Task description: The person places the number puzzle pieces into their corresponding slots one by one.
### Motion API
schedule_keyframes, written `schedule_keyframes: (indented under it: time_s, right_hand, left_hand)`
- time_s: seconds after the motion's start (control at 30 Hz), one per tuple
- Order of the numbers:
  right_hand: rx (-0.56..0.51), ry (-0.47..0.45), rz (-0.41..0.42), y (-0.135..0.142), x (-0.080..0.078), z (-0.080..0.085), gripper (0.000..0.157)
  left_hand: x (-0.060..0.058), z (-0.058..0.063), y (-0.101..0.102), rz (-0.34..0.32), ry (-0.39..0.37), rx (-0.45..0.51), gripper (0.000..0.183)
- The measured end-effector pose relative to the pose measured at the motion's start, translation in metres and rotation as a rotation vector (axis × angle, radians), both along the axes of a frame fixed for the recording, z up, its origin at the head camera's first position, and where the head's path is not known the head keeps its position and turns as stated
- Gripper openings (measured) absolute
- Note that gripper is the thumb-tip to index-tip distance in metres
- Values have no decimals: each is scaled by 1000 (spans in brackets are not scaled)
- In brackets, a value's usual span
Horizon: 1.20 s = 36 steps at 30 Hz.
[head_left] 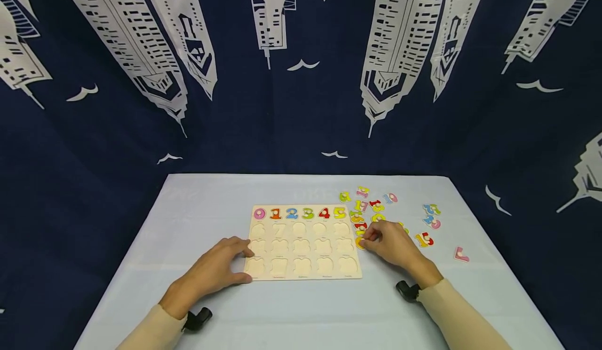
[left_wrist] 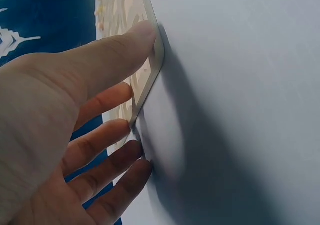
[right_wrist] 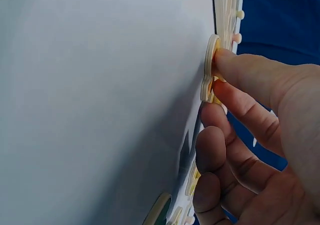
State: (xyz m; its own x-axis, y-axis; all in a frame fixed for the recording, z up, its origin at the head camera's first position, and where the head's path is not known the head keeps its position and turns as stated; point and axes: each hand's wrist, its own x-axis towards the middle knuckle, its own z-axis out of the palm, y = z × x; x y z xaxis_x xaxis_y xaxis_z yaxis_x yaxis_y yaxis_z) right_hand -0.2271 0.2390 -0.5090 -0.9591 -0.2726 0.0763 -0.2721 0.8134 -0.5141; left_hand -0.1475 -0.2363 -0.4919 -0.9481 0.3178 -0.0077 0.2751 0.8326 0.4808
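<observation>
A wooden number puzzle board (head_left: 290, 260) lies on the table, with coloured pieces 0 to 5 in its top row and bare recesses in the rows below. My left hand (head_left: 213, 266) rests at its left side; in the left wrist view the thumb (left_wrist: 142, 35) lies on the board near a corner, the other fingers loosely spread along the edge. Beside the board's right edge, my right hand (head_left: 394, 243) pinches a yellow-orange puzzle piece (right_wrist: 207, 70) between thumb and fingers. That piece stands tilted in the right wrist view, partly covered by the fingertips.
Loose number pieces are scattered right of the board, among them a red-and-yellow one (head_left: 425, 240), a blue-and-pink one (head_left: 432, 222) and a pink 7 (head_left: 461, 255). A white cloth covers the table (head_left: 207, 198). Behind hangs a dark blue curtain (head_left: 273, 130) printed with buildings.
</observation>
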Motion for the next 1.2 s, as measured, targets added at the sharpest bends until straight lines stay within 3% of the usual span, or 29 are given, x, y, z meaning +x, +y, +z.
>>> schedule_keyframes:
  time_s: [0.27,0.43,0.6,0.93,1.2]
  right_hand:
    - [16,34,-47,-5,4,2,16]
    - [9,57,-104,-10,7,11,15]
    - [-15,101,-100,-24,4,20,14]
    - [-90,132,99,-98,-13,25,8]
    - [-127,74,256,-174,-24,27,5]
  left_hand:
    - [-3,-2,-3,-11,-10,20,48]
    - [-4,-2,-3,-21,-6,8,46]
    - [-4,-2,-2,-3,-14,20,46]
    - [-4,-1,-1,-5,-3,13,46]
    - [-4,-1,-1,-12,3,6,48]
